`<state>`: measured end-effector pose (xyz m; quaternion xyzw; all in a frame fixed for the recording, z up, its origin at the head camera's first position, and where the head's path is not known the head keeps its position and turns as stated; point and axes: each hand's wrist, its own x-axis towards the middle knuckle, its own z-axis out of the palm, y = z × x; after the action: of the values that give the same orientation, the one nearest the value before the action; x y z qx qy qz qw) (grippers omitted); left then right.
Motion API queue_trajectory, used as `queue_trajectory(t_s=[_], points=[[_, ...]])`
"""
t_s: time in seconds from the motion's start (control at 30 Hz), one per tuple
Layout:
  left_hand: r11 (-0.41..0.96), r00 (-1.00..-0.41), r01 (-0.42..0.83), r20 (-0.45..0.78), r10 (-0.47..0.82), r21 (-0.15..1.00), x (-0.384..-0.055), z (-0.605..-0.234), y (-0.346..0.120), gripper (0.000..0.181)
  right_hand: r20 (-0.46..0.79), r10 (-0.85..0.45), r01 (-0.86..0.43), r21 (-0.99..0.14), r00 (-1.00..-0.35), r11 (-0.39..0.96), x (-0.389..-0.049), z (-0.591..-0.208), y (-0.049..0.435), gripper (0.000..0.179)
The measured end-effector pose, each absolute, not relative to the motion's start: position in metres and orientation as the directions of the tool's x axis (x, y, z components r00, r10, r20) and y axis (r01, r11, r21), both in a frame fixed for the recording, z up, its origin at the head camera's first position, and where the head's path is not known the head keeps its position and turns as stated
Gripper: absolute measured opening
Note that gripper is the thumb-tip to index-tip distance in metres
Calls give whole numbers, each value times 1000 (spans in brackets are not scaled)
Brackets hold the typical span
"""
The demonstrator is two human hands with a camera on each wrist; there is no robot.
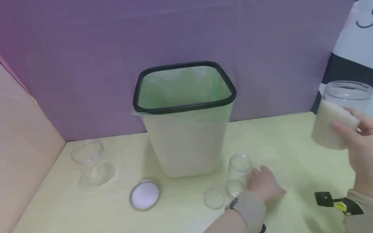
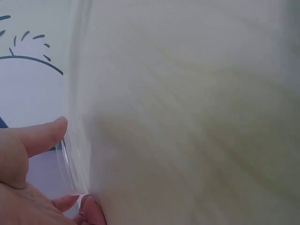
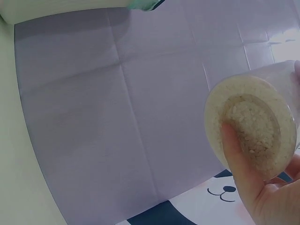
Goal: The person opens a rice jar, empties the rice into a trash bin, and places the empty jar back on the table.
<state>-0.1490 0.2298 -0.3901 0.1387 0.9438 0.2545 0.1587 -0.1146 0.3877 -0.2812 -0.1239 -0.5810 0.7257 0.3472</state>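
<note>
At the right, my right hand (image 1: 368,144) grips a clear jar (image 1: 349,92) of white, rice-like grains (image 3: 253,124) and holds it up, tilted. Its thumb presses the jar's base in the right wrist view. My left hand (image 1: 264,183) is low at the table, with a faint clear round lid (image 1: 282,183) between thumb and fingers. Beside that hand stands a small clear jar (image 1: 239,165). In the left wrist view the thumb (image 2: 44,136) and curled fingers (image 2: 93,213) lie at the lid's thin rim; a pale blur fills the rest.
A bin (image 1: 191,144) with a black rim and green liner stands at the back centre. Left of it are a wide clear jar (image 1: 92,162) and a silver-edged white lid (image 1: 144,195). Another clear lid (image 1: 214,198) lies beside the small jar. Printed panels border the table.
</note>
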Motion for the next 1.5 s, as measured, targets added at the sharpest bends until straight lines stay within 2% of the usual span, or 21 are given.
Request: queue_trajectory(t_s=[0.27, 0.5, 0.63, 0.8, 1.07, 1.3, 1.5], points=[[849, -921, 202, -200, 334, 488, -156, -391, 239, 71, 213, 614, -334, -939, -760, -87, -114, -282, 390, 46], [922, -951, 233, -124, 282, 310, -167, -403, 255, 53, 222, 598, -338, -937, -770, -87, -114, -282, 386, 45], [940, -950, 246, -134, 283, 236, -168, -403, 257, 54, 216, 577, -307, -949, -788, -64, -115, -284, 385, 45], [939, -933, 299, -152, 325, 169, -163, -397, 256, 66, 190, 558, -276, -958, -808, -73, -113, -287, 387, 48], [922, -921, 330, -144, 361, 201, -151, -384, 256, 82, 214, 561, -308, -948, -800, -77, -117, -287, 389, 47], [854, -883, 357, -162, 441, 379, -131, -373, 232, 76, 222, 572, -325, -942, -789, -83, -117, -287, 387, 44], [751, -807, 482, -106, 581, 452, -112, -363, 195, 67, 202, 564, -285, -956, -801, -63, -118, -286, 386, 45]])
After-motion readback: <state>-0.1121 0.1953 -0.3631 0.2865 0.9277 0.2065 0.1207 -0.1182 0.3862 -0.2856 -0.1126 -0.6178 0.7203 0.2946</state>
